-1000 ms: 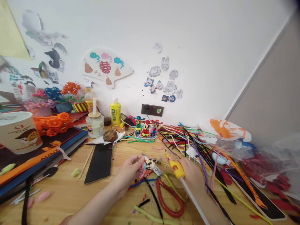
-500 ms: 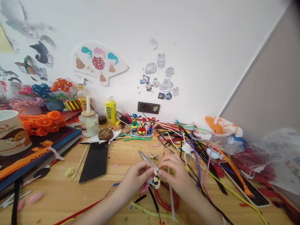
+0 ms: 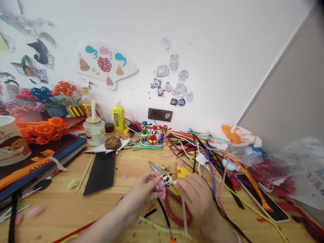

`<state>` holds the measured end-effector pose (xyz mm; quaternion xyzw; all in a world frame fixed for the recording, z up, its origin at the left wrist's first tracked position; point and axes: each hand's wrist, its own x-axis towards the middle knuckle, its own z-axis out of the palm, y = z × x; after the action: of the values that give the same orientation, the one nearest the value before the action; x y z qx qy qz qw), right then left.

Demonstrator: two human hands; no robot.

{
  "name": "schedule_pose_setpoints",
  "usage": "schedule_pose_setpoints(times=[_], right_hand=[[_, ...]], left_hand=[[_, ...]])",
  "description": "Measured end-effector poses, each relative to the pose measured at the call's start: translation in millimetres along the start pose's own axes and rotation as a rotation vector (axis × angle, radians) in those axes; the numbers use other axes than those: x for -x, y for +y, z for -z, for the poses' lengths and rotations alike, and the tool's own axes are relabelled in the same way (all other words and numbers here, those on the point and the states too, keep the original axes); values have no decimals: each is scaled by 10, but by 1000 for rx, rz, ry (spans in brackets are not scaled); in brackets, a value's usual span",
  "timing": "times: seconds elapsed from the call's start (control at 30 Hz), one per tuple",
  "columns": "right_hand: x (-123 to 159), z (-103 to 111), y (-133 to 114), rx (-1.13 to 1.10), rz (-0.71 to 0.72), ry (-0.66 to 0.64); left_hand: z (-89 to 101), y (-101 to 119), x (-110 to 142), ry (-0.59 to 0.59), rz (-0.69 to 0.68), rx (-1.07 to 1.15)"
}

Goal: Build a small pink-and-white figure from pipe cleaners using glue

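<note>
My left hand [image 3: 148, 187] is closed around a small pipe-cleaner doll [image 3: 167, 181], with a pink body, a turquoise collar and a cream head marked in black and yellow. The doll lies sideways, its head pointing right. At the head's end, the fingertips of my right hand [image 3: 193, 194] pinch a short cream tip. Below and behind the hands lie red-handled scissors [image 3: 168, 211], blades pointing away to the upper left and partly hidden by my left hand. A yellow piece [image 3: 182, 171] sits just beyond my right fingers.
Three finished dolls [image 3: 153, 135] stand on a small tray at the back. A black phone [image 3: 100, 173] lies to the left, near a candle jar [image 3: 94, 131] and a yellow bottle [image 3: 118, 116]. Loose pipe cleaners [image 3: 199, 145] spread across the right, beside another phone [image 3: 263, 199].
The doll has been turned so its head points right instead of down. My right hand has shifted slightly down and now pinches the head's tip. More of the yellow piece shows.
</note>
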<state>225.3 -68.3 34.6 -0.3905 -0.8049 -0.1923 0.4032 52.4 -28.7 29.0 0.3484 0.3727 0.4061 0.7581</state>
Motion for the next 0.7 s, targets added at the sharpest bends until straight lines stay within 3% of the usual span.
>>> schedule_pose_setpoints(times=[0.13,0.33,0.7], right_hand=[[58,68,-10,102,192,35],[87,97,12,147,234,93],[26,171,-28,161,274,84]], left_hand=[[-35,58,70,-30,8,86],[-121,136,164,-119,64,105],[-100,94,171,-145,69,77]])
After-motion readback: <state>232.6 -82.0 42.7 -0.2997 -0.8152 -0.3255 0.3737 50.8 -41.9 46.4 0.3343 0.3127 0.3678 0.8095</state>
